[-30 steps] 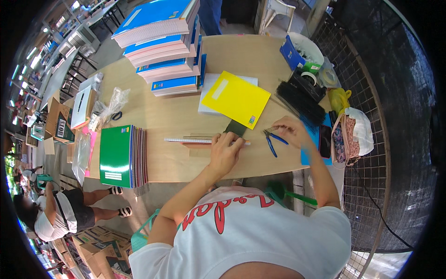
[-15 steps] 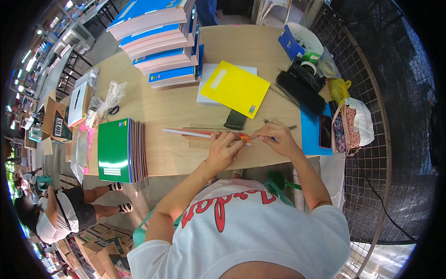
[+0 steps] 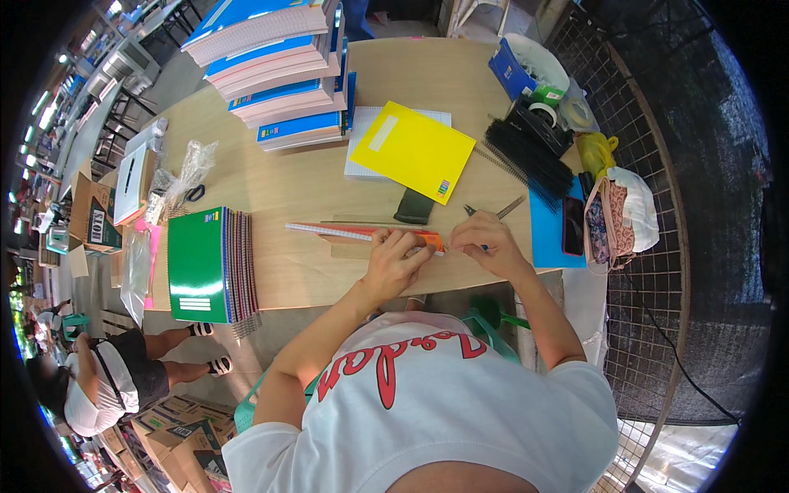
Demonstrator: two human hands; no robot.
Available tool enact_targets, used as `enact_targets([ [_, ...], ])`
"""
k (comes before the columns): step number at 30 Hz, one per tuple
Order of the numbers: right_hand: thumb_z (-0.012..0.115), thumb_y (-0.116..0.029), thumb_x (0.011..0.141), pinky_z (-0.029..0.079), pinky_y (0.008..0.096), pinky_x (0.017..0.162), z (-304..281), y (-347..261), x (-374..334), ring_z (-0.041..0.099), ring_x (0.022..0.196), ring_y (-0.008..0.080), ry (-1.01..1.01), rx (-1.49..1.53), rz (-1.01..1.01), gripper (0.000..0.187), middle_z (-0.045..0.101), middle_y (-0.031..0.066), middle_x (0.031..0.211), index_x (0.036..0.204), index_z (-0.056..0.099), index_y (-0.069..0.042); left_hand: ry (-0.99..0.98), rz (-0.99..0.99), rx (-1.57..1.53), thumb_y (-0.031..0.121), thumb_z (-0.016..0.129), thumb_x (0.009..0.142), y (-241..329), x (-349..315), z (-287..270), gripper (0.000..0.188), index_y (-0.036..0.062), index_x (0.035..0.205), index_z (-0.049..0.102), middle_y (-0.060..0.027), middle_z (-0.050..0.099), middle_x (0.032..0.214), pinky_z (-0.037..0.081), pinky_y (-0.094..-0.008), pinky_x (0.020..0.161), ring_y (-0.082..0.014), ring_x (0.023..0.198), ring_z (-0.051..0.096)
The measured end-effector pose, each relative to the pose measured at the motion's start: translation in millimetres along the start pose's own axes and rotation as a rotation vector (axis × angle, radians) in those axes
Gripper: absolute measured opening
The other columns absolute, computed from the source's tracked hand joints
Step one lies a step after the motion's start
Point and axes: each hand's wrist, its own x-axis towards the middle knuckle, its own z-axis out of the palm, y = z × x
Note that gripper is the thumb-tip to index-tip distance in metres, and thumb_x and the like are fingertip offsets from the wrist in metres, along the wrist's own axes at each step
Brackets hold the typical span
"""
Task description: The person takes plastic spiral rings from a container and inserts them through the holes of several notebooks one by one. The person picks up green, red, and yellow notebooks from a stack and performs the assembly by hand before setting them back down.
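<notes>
On the table (image 3: 304,189) in front of me an orange-red notebook (image 3: 345,233) stands nearly on edge, pages showing at its left end. My left hand (image 3: 394,261) is closed around its right part. At that right end my right hand (image 3: 489,246) has thumb and fingers pinched together; what sits between them is too small to make out. Pliers (image 3: 511,207) lie just beyond the right hand, partly hidden by it. A dark block-like object (image 3: 413,207) rests behind the notebook. Farther back, a yellow spiral notebook (image 3: 413,152) lies over an open white one.
Tall stacks of blue notebooks (image 3: 300,135) stand at the back left, a green notebook stack (image 3: 200,263) at the left edge. Black binding coils (image 3: 530,164), a phone (image 3: 574,226), a pouch (image 3: 625,215) and a blue tub (image 3: 518,78) line the right side. Wire mesh (image 3: 649,164) borders the table.
My right hand has shifted slightly at the notebook's end, and the coil tip seen there before is now mostly covered. The left hand keeps its hold. The whole view has tilted a little.
</notes>
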Motion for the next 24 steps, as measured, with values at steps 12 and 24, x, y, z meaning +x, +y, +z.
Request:
enact_targets([
  [12,0.068,0.004,0.076,0.046,0.0287,0.064,16,5,-3,0.061,0.078,0.0174,0.034,0.017,0.189,0.02,0.062,0.0097,0.087,0.095,0.062,-0.001,-0.024,-0.168,-0.121,0.008,0.069,0.071,-2,39,-10,0.018,0.0127,0.088,0.064,-0.0031,0.057,0.088,0.036,-0.0401,0.076,-0.0226,0.083,0.056],
  [24,0.064,-0.01,0.083,0.049,0.0374,0.074,21,-11,16,0.06,0.092,0.0325,0.081,-0.057,0.272,0.02,0.06,0.0115,0.093,0.102,0.06,-0.005,-0.025,-0.178,-0.132,0.003,0.067,0.073,-10,39,-7,0.024,0.012,0.094,0.06,-0.0067,0.053,0.082,0.038,-0.0408,0.073,-0.0289,0.079,0.054],
])
